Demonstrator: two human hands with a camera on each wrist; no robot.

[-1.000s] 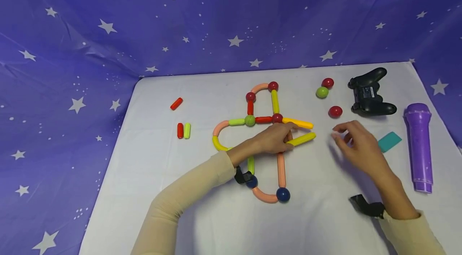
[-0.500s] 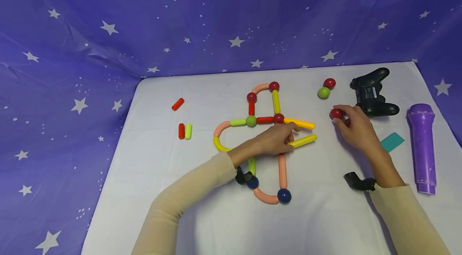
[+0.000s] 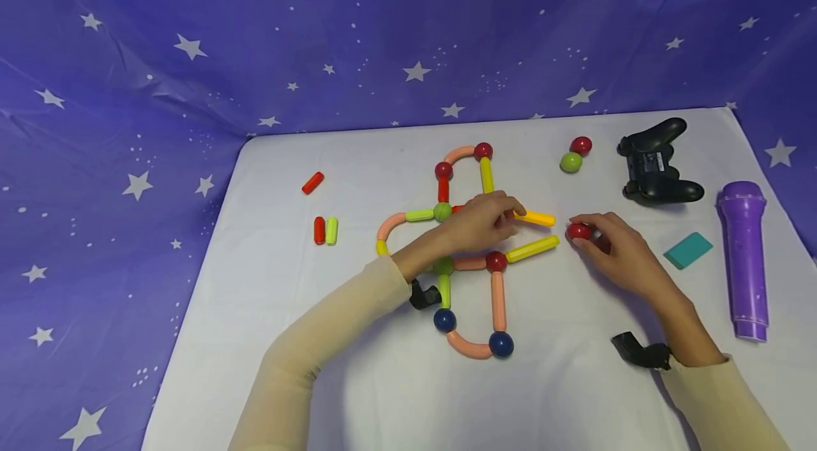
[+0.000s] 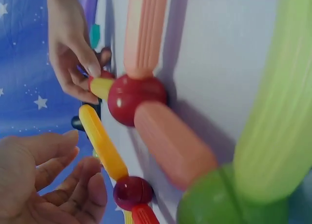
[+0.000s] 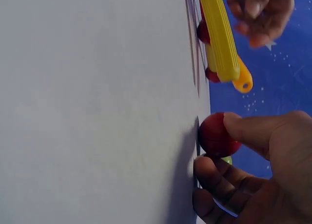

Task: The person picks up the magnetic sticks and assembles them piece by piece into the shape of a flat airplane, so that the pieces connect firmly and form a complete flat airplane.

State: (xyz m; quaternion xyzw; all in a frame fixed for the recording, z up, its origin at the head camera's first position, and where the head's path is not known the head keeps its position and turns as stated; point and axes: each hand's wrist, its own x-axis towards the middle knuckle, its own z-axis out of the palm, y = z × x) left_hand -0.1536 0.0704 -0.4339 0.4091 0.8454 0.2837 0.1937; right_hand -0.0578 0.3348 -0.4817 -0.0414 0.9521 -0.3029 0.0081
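My right hand (image 3: pixel 618 251) pinches a red ball (image 5: pixel 217 135) between thumb and fingers, just right of the free ends of two magnetic sticks. One of these is an orange stick (image 3: pixel 536 219), the other a yellow stick (image 3: pixel 532 249); they jut rightward from the joined figure of sticks and balls. Above that figure hovers my left hand (image 3: pixel 480 223), fingers loosely bent and holding nothing, its tips by the orange stick. It hides part of the figure in the head view. A red joint ball (image 3: pixel 496 262) carries the yellow stick and a long pink stick (image 3: pixel 498 302).
Loose at the back right lie a red ball (image 3: pixel 581 146) and a green ball (image 3: pixel 571 162). Further right are a black game controller (image 3: pixel 660 164), a teal block (image 3: pixel 688 250) and a purple flashlight (image 3: pixel 743 259). Short sticks (image 3: pixel 319 230) lie on the left.
My right hand has taken hold of the loose red ball and brought it left and nearer, toward the stick ends. My left hand has let go of the figure and risen slightly away.
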